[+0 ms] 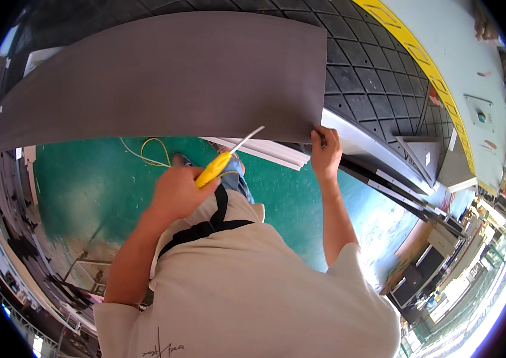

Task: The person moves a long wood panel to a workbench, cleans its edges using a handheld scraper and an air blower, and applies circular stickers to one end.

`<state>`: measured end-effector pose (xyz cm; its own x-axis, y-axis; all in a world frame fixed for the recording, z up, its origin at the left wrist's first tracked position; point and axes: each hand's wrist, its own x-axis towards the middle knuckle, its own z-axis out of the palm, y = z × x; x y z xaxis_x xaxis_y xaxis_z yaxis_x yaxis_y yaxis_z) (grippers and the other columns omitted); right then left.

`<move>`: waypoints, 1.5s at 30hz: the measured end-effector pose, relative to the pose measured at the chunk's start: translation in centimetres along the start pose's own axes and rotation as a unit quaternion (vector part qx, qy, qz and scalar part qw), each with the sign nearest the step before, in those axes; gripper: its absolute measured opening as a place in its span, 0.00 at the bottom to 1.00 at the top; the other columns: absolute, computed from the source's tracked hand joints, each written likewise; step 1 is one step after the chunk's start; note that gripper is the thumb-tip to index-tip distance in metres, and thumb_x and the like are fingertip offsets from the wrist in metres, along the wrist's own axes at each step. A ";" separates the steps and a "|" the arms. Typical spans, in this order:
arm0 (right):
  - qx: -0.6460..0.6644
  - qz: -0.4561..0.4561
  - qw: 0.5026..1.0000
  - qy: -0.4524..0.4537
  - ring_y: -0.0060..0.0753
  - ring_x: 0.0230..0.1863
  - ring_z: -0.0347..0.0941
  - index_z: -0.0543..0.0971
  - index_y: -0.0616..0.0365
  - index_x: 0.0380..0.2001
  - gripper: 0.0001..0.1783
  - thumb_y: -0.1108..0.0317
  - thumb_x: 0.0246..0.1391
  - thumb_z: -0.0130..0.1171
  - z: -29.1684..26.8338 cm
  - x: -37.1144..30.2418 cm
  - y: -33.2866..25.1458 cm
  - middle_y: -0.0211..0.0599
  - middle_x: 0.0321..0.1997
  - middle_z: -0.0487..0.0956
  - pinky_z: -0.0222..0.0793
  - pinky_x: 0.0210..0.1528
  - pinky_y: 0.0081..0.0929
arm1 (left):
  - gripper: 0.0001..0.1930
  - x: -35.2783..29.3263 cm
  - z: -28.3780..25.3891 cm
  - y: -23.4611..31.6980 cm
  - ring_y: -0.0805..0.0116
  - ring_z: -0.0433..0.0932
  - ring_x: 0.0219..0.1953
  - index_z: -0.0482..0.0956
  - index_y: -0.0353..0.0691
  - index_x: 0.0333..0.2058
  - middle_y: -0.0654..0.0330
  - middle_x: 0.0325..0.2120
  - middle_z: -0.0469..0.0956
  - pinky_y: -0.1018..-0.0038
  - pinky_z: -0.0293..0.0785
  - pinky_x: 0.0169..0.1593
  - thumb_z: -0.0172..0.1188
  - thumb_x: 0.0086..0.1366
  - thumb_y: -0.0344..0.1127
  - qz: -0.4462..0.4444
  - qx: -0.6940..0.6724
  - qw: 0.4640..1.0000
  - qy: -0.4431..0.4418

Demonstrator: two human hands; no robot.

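A yellow air blow gun (214,169) with a thin pale nozzle is wrapped in the fingers of my left hand (175,190). Its nozzle points up and to the right, with the tip over the near edge of a long dark brown-grey panel (193,77). The panel lies flat across the far side. My right hand (326,154) pinches the panel's near right corner between thumb and fingers. Part of that corner is hidden by the fingers.
A black grid-patterned surface (348,77) lies under and beyond the panel, bordered by a yellow strip (408,42). White strips (271,152) show below the panel's near edge. A thin yellow hose (156,143) loops above the green floor (86,191). Metal profiles (384,149) stand at right.
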<state>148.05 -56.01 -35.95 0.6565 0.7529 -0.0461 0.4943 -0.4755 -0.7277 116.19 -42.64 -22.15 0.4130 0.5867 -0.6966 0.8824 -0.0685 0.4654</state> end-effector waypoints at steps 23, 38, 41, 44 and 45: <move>0.241 0.027 0.963 -0.118 0.30 0.44 0.84 0.78 0.70 0.55 0.18 0.72 0.66 0.60 15.7 4.7 -11.6 0.46 0.43 0.88 0.78 0.47 0.25 | 0.28 -1.8 -10.0 -18.5 0.59 0.79 0.17 0.82 0.32 0.29 0.56 0.16 0.78 0.64 0.75 0.25 0.64 0.64 0.58 -0.168 -0.078 0.946 0.266; 0.220 0.022 0.914 -0.339 0.24 0.30 0.79 0.80 0.68 0.48 0.15 0.69 0.62 0.65 40.3 -5.1 -34.7 0.37 0.34 0.83 0.76 0.33 0.25 | 0.32 -15.9 -18.0 -43.6 0.54 0.83 0.29 0.86 0.36 0.34 0.49 0.27 0.84 0.59 0.76 0.34 0.62 0.61 0.67 -0.105 -0.189 0.971 0.100; 0.230 0.053 0.901 -0.363 0.29 0.31 0.81 0.79 0.68 0.50 0.15 0.69 0.64 0.64 47.7 -9.1 -41.4 0.39 0.36 0.83 0.80 0.34 0.29 | 0.33 -17.0 -17.8 -47.8 0.44 0.83 0.37 0.86 0.38 0.37 0.42 0.34 0.84 0.55 0.76 0.42 0.60 0.61 0.69 -0.055 -0.172 0.979 0.089; 0.252 0.087 0.880 -0.394 0.32 0.32 0.82 0.78 0.67 0.51 0.15 0.70 0.65 0.63 52.3 -11.7 -48.0 0.41 0.38 0.84 0.82 0.35 0.31 | 0.34 -19.0 -20.9 -53.1 0.44 0.83 0.36 0.87 0.38 0.37 0.44 0.32 0.84 0.55 0.76 0.41 0.60 0.62 0.69 -0.078 -0.199 0.968 0.130; 0.274 0.088 0.872 -0.397 0.33 0.33 0.82 0.78 0.67 0.50 0.14 0.70 0.65 0.62 53.8 -12.0 -50.3 0.41 0.38 0.84 0.83 0.36 0.31 | 0.33 -19.6 -22.6 -54.9 0.44 0.83 0.36 0.87 0.38 0.37 0.44 0.31 0.84 0.55 0.76 0.41 0.59 0.62 0.69 -0.098 -0.208 0.964 0.138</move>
<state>84.64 -16.59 -35.63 -0.0138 0.8713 -0.4905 -0.0632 -0.4904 -0.8692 54.59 -32.15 -21.73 0.1224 0.7513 -0.6485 0.7472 0.3603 0.5585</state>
